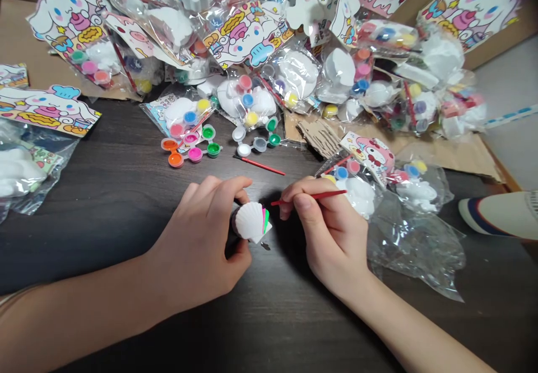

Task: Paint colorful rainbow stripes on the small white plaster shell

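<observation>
My left hand (210, 233) grips a small white scallop shell figure (249, 220) between thumb and fingers, just above the dark table. Pink and green paint stripes mark the shell's right side. In my right hand (332, 227) is a thin red paintbrush (321, 195), pinched between thumb and fingers, its tip pointing left, close to the painted side. Beyond my hands lie a paint pot strip (194, 153) with orange, pink and green, and another paint pot strip (259, 144) with white, grey and green. A second red paintbrush (263, 165) rests on the table.
Clear bags with white plaster figures (294, 73) and paint pots are heaped along the back. One more bagged kit (29, 154) sits at the left. An empty plastic bag (416, 244) lies right of my right hand, near a white cup (500, 214) on its side.
</observation>
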